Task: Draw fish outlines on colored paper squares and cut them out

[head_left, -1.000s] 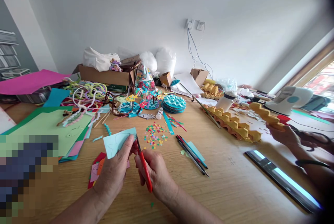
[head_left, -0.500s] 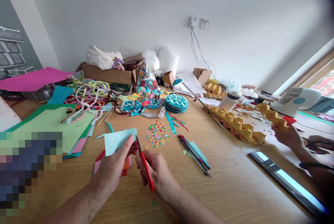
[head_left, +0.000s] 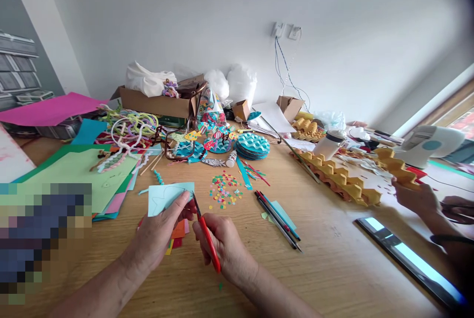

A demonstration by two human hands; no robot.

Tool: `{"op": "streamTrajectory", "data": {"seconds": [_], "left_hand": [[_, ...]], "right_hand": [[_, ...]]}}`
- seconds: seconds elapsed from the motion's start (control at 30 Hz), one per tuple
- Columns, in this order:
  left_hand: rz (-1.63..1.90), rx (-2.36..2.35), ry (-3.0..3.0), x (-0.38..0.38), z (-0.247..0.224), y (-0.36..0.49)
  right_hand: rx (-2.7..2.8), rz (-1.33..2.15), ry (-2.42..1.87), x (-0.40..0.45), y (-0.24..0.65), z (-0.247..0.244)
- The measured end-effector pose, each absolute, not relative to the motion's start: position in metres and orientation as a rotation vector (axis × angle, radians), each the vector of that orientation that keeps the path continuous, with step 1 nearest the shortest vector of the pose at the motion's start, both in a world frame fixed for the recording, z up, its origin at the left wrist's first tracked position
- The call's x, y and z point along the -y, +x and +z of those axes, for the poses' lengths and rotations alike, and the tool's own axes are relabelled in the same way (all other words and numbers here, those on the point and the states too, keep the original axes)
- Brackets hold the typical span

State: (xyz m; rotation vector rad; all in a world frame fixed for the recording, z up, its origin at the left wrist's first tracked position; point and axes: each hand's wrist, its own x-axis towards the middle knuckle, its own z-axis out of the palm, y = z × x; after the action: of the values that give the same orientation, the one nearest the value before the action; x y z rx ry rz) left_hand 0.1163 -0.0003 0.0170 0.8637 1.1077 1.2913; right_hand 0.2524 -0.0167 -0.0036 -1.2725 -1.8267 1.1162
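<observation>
Between thumb and fingers, my left hand (head_left: 159, 236) pinches a light blue piece of paper (head_left: 161, 198) with a curved pencil outline on it. My right hand (head_left: 227, 246) is closed round the red handles of a pair of scissors (head_left: 209, 241). The dark blades point up and meet the paper's right edge, close to my left fingertips. Under my left hand lie small red, orange and pink paper pieces (head_left: 178, 231), partly covered. Beyond the blades is a scatter of coloured paper dots (head_left: 224, 189).
Pens (head_left: 277, 219) lie right of my hands. Green paper sheets (head_left: 81, 175) are stacked at left. Blue scalloped discs (head_left: 252, 145) and pipe cleaners (head_left: 129, 128) lie farther back. At right, another person's hand (head_left: 418, 197) holds a yellow egg-carton piece (head_left: 396, 167) near a dark glossy device (head_left: 407, 258).
My left hand and the paper have tilted slightly, baring more of the coloured pieces below. The scissors stay at the paper's edge. The view has shifted a little.
</observation>
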Motion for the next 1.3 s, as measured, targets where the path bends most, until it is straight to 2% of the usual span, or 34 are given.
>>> {"op": "streamTrajectory", "data": {"seconds": [0.5,1.1,1.3], "left_hand": [[1.199,-1.045,0.860,-0.002,0.008,0.103],[0.987,-0.978,1.035,-0.010,0.017,0.079],[1.044,-0.981,1.041,-0.008,0.009,0.079]], "right_hand": [[1.814,1.228,-1.267,0.017,0.252,-0.004],[1.937,1.158,-1.286,0.016,0.254,-0.002],[1.949,1.161,-1.268,0.016,0.254,-0.002]]}}
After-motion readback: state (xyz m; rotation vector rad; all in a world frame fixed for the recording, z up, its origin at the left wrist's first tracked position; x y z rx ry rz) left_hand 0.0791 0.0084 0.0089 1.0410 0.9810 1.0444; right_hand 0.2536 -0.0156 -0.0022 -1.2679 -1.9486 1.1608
